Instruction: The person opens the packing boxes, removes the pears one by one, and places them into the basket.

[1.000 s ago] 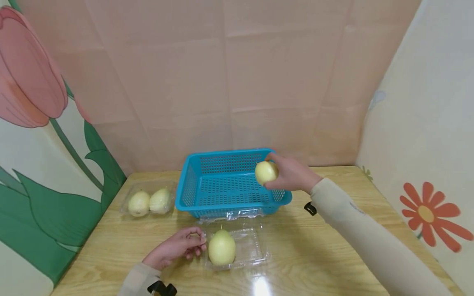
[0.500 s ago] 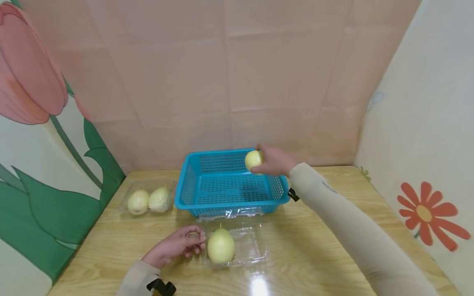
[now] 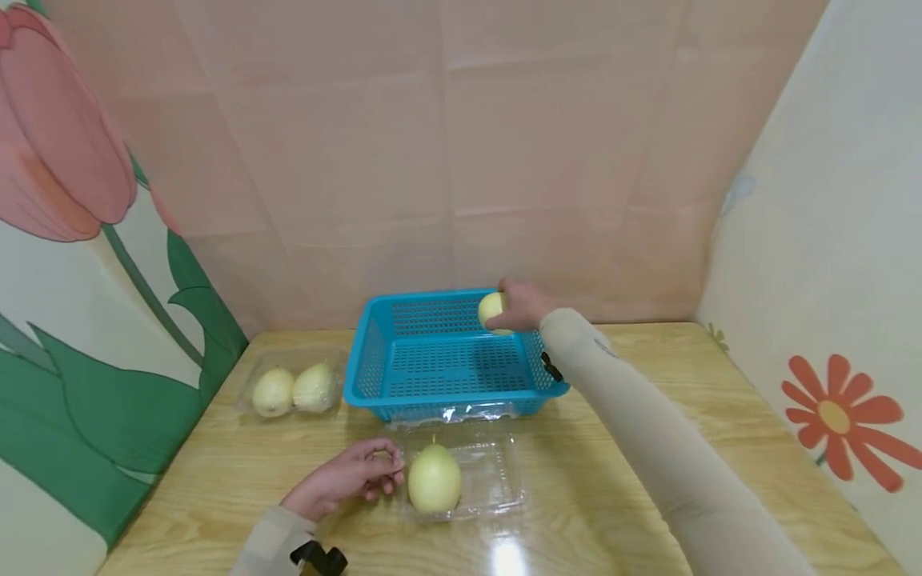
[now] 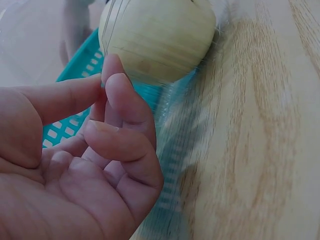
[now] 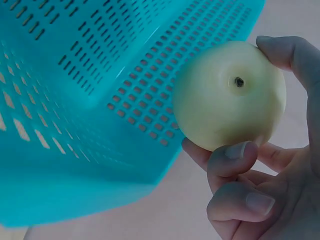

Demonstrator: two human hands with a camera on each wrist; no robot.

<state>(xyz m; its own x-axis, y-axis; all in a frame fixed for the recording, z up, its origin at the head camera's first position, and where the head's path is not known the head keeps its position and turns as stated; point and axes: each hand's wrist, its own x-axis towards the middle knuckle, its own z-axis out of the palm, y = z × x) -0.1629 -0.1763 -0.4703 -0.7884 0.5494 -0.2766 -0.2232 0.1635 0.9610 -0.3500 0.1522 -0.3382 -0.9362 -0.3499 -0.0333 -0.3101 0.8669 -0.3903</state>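
Note:
My right hand (image 3: 527,306) grips a pale yellow pear (image 3: 491,311) over the back right part of a blue plastic basket (image 3: 360,344). In the right wrist view, thumb and fingers close round the pear (image 5: 227,100), its dark-centred end facing the camera. My left hand (image 3: 353,478) pinches the left edge of an open clear plastic clamshell box (image 3: 493,480) in front of the basket; thumb and forefinger meet at that edge in the left wrist view. Inside the box's left half sits another pear (image 3: 434,480), stem up.
Left of the basket, a second clear box (image 3: 248,388) holds two pears (image 3: 313,389). Everything stands on a wood-grain table (image 3: 194,472). A pinkish cloth backdrop (image 3: 446,160) rises behind, and a printed wall (image 3: 828,200) borders the right side.
My right hand has carried the pear left and farther back over the basket, settling in the last half second. The left hand keeps its place at the box edge.

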